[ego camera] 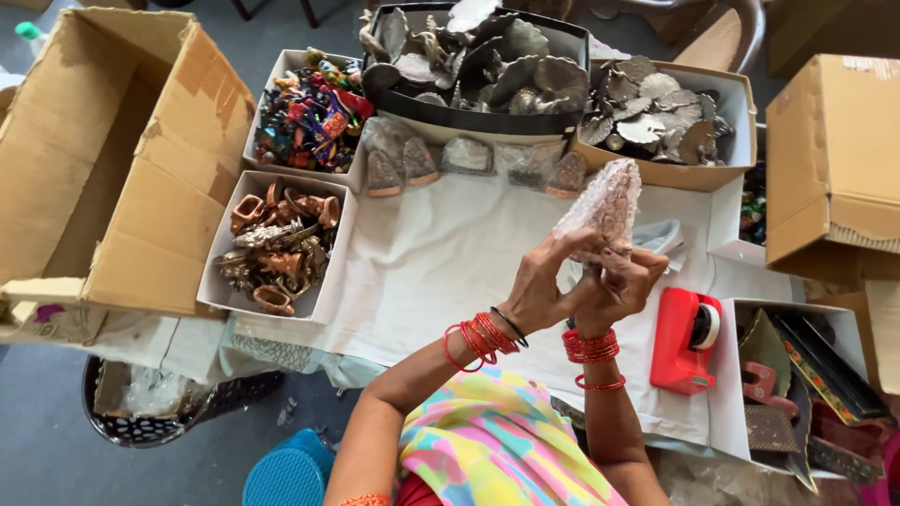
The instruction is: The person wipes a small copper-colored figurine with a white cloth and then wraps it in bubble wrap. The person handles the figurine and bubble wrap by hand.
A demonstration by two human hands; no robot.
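Bubble-wrapped figurine, held upright in both hands.
Left hand and right hand gripped its base; wrap looked soft and slippery, contents likely rigid.

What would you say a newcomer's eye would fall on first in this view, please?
Probably the bubble-wrapped piece held upright at centre by the left hand and right hand, with red bangles at both wrists. Next, the red tape dispenser on the white cloth to the right. Then the box of brightly painted figurines at upper left, above a box of copper and brass figurines.
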